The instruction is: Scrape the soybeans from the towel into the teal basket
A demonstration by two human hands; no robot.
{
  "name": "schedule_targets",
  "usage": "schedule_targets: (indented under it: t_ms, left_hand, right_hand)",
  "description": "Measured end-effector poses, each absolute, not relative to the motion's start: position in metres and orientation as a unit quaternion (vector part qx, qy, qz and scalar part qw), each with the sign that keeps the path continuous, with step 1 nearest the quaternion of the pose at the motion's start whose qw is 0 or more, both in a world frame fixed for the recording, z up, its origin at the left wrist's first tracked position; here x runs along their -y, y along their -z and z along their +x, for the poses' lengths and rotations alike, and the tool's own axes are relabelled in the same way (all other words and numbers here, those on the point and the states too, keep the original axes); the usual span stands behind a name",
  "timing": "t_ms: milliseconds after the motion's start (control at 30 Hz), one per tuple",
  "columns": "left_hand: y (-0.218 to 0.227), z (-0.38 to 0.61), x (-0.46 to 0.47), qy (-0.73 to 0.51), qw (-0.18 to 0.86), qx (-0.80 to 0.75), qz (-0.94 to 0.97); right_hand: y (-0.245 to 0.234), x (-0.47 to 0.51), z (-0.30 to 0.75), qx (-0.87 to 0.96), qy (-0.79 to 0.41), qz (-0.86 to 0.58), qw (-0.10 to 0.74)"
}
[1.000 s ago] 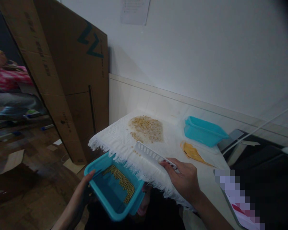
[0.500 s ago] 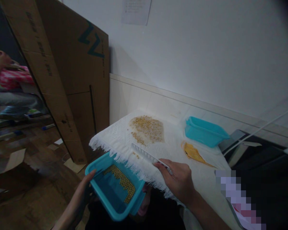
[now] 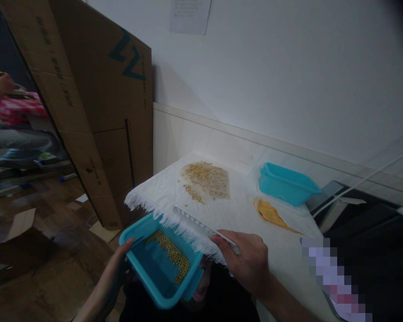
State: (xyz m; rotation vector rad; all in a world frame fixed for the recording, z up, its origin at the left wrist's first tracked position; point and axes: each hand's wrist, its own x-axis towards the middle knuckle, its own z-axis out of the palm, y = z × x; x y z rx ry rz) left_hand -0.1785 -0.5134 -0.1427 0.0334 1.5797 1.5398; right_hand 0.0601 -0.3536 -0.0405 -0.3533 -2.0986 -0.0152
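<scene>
Two hands are gripping: left hand [image 3: 110,281] is holding the teal tub [image 3: 154,273] below right hand's [image 3: 250,261] comb [image 3: 195,222], to catch soybeans [image 3: 170,252].

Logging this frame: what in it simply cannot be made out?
All in the head view.
Wall sheet: cut by the top edge, print too small to read.
Far teal tub: contents hidden by its own wall.
White slotted scraper: near end covered by the right hand.
Left hand: fingers hidden behind the near teal tub.
Lower-right patch: pixelated.
Person at left: blurred.
</scene>
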Motion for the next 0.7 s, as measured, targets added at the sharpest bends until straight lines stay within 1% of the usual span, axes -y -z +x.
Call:
schedule_targets:
  t_ms: [100,200,333,500,700]
  left_hand:
    - [0.137,-0.176,0.513,-0.622,0.45,-0.641,0.014]
    - [0.13,-0.174,0.514,-0.618,0.451,-0.644,0.019]
    - [0.131,-0.175,0.513,-0.615,0.451,-0.647,0.016]
    - [0.134,-0.177,0.512,-0.622,0.453,-0.639,0.014]
    - [0.132,-0.175,0.513,-0.623,0.458,-0.634,0.017]
  right_hand:
    - [0.036,0.334,0.067,0.848,0.063,-0.188,0.492]
    - [0.036,0.313,0.076,0.844,0.089,-0.229,0.476]
    - [0.042,0.304,0.083,0.853,0.091,-0.236,0.456]
    - [0.045,0.309,0.08,0.857,0.065,-0.232,0.455]
    - [0.035,0.302,0.081,0.84,0.094,-0.234,0.481]
